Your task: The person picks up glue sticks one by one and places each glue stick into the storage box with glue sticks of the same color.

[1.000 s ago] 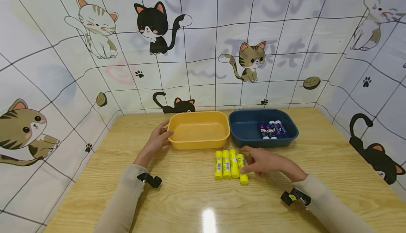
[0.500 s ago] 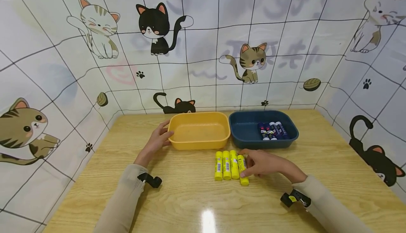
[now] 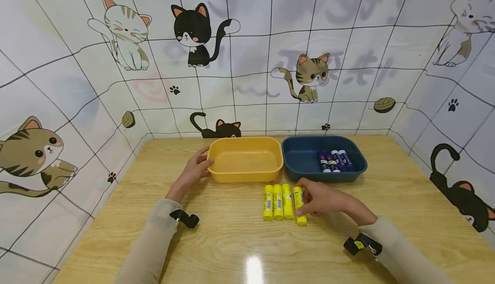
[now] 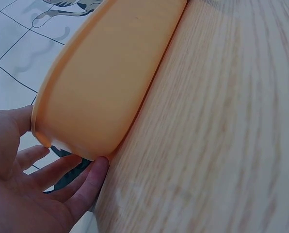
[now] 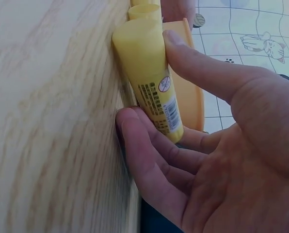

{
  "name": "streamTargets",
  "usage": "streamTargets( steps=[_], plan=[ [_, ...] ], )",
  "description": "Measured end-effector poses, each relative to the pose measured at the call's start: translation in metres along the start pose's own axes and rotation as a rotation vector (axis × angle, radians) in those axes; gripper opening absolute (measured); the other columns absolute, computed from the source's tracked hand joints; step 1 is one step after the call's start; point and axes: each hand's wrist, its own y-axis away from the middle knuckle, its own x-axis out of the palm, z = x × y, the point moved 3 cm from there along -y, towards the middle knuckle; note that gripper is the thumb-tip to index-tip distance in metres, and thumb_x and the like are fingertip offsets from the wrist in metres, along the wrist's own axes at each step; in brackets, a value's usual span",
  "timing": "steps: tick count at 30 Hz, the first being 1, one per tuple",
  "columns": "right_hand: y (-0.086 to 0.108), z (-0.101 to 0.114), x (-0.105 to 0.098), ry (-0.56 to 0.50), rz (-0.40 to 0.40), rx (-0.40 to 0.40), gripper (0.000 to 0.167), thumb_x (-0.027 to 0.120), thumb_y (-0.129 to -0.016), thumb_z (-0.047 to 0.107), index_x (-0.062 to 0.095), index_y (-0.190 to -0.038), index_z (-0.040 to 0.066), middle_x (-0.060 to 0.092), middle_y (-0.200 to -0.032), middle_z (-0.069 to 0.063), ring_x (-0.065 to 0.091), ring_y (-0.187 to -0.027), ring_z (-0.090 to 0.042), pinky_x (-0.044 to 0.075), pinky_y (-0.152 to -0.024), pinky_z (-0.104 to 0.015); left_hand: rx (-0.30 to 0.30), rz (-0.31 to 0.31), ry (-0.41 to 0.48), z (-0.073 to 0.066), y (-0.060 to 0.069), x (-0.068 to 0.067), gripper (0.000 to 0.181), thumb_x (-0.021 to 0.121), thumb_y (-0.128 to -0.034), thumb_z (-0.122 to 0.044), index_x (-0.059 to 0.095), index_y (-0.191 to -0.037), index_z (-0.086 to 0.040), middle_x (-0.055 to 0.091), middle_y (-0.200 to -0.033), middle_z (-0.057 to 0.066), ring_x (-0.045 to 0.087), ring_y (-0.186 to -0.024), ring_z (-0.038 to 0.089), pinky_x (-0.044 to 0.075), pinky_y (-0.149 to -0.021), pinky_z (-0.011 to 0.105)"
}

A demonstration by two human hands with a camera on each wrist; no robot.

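Several yellow glue sticks (image 3: 278, 202) lie side by side on the table in the head view. My right hand (image 3: 321, 196) holds the rightmost glue stick (image 3: 299, 206), a small gap apart from the row. In the right wrist view its thumb is on one side of the labelled tube (image 5: 149, 80) and the fingers are on the other. At the left end of the yellow tray (image 3: 245, 176), my left hand (image 3: 191, 173) grips the rim. The left wrist view shows its thumb at the rim and fingers along the outer wall (image 4: 91, 97).
A dark blue tray (image 3: 303, 172) stands close to the yellow tray's right side. Several dark blue glue sticks (image 3: 335, 161) with white ends lie in its right half. Cat-patterned cloth (image 3: 251, 60) hangs behind the wooden table (image 3: 216, 241).
The rightmost glue stick has shifted slightly right with my right hand, widening its gap from the row. My left hand stays at the yellow tray. The head view has turned slightly.
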Motion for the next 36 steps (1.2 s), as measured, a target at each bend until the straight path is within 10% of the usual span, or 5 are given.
streamTargets(
  steps=[11,19,36],
  plan=[
    [0.004,0.003,-0.003,-0.036,-0.017,-0.027,0.074,0.09,-0.081,0.023,0.041,-0.133,0.004,0.068,-0.105,-0.013,0.065,-0.074,-0.019,0.06,-0.061,-0.035,-0.014,0.006,0.002,-0.003,-0.001,0.002,0.069,0.054,-0.1081,-0.021,0.018,-0.167,-0.016,0.037,-0.161,0.028,0.056,-0.135,0.046,0.06,-0.097,0.039],
    [0.006,0.005,-0.005,-0.081,-0.043,-0.035,0.071,0.091,-0.079,0.016,0.041,-0.129,0.005,0.068,-0.111,-0.017,0.07,-0.093,-0.023,0.063,-0.065,-0.037,-0.043,0.031,0.015,-0.033,0.019,0.005,0.069,0.053,-0.1069,-0.013,0.018,-0.166,-0.006,0.036,-0.16,0.033,0.054,-0.135,0.05,0.057,-0.102,0.048],
    [0.006,0.007,-0.008,-0.117,-0.064,-0.105,0.059,0.083,-0.087,0.009,0.04,-0.127,0.003,0.067,-0.11,-0.018,0.069,-0.092,-0.022,0.064,-0.066,-0.037,-0.005,-0.001,-0.017,-0.001,0.0,0.0,0.068,0.055,-0.1077,-0.023,0.022,-0.166,-0.018,0.041,-0.159,0.026,0.059,-0.132,0.044,0.06,-0.098,0.041]
  ],
)
